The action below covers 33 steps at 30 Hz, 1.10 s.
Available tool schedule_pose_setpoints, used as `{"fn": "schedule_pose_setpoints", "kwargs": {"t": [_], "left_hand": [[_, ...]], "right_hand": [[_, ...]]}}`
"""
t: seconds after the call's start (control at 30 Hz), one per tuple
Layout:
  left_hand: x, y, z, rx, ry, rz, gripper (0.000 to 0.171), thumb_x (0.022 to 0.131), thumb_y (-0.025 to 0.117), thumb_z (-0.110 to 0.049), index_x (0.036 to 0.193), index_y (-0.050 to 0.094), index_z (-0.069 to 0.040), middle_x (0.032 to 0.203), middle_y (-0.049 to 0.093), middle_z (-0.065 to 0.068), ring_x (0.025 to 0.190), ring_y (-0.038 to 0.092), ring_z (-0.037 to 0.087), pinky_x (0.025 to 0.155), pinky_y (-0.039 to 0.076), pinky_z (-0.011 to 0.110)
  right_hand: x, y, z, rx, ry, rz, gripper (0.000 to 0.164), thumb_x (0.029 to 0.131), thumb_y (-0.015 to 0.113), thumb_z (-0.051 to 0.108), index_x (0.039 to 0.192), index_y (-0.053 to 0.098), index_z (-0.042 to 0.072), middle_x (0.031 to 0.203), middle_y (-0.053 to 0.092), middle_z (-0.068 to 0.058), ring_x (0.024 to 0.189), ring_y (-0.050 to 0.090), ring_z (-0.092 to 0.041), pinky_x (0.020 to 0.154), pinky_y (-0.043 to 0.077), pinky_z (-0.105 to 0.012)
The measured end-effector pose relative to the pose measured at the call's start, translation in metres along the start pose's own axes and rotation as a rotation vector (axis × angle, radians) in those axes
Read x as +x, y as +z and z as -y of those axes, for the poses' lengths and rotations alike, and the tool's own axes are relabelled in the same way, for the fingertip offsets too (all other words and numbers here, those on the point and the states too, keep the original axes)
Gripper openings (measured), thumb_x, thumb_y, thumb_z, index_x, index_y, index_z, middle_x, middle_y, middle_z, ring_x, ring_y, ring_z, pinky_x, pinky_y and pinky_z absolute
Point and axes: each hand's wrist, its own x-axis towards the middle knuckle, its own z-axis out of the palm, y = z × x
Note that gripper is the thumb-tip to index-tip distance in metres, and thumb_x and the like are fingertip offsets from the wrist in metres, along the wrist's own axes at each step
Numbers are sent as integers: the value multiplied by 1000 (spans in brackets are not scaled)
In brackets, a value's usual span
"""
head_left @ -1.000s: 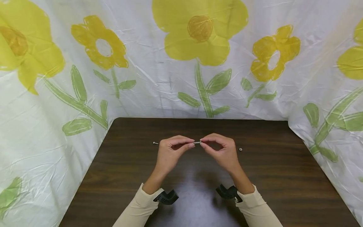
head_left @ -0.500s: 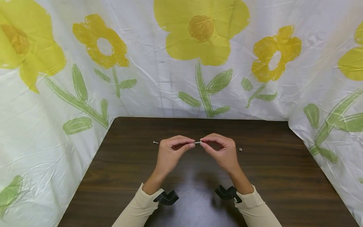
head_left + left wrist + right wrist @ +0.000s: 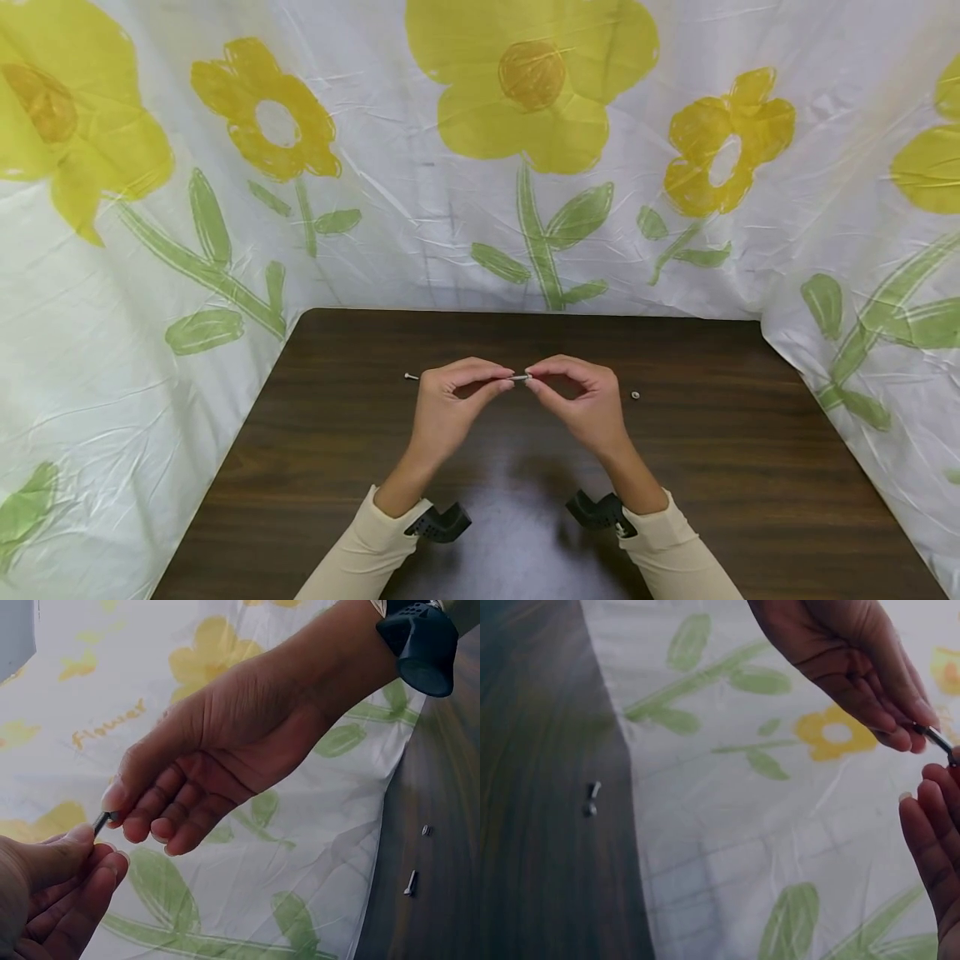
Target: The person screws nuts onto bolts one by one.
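A thin metal bolt (image 3: pixel 520 377) is held level above the table between the two hands. My left hand (image 3: pixel 448 408) pinches one end of it between thumb and fingers, and that end is hidden. At the other end my right hand (image 3: pixel 587 406) pinches a small nut (image 3: pixel 113 816), mostly covered by the fingertips. From the right wrist view, the bolt's shank (image 3: pixel 934 738) spans the short gap between the fingertips. How far the nut sits on the thread cannot be told.
On the dark wooden table (image 3: pixel 337 483), a second bolt (image 3: pixel 411 377) lies left of the left hand. Right of the right hand lies another nut (image 3: pixel 635 395). A white flower-printed cloth (image 3: pixel 375 250) hangs around the table's back and sides.
My right hand has shifted slightly left, nearer the left hand, and its fingertips have moved a little on the nut. The left hand stays nearly still, still holding the bolt.
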Motion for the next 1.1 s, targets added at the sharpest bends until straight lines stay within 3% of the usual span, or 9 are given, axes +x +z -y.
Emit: {"fn": "schedule_pose_setpoints", "kwargs": {"t": [0.2, 0.37, 0.77, 1.1], "left_hand": [[0, -3, -2, 125, 70, 11, 10, 86, 80, -7, 95, 81, -4, 93, 76, 2, 85, 72, 17, 76, 60, 29], [0, -4, -4, 166, 99, 12, 10, 86, 81, -7, 95, 81, -6, 93, 76, 1, 86, 72, 15, 75, 59, 27], [0, -4, -4, 158, 135, 21, 10, 85, 80, -4, 96, 81, -5, 93, 76, 2, 86, 72, 16, 75, 59, 27], [0, -3, -1, 172, 228, 17, 11, 83, 80, 3, 94, 79, 0, 90, 76, 7, 81, 72, 20, 73, 58, 24]], "right_hand": [[0, -1, 0, -23, -25, 16, 23, 80, 77, -17, 98, 76, -2, 92, 74, -18, 84, 73, -21, 74, 60, -28], [1, 0, 3, -31, -39, 25, 32, 75, 76, -23, 99, 76, -2, 93, 75, -17, 86, 73, -19, 76, 61, -29], [2, 2, 8, -69, -77, 41, 31, 74, 77, -23, 99, 77, -4, 94, 75, -16, 85, 73, -21, 73, 60, -26], [0, 3, 9, -222, -134, 67, 29, 79, 78, -14, 100, 77, 5, 93, 75, -7, 80, 71, -16, 71, 57, -22]]}}
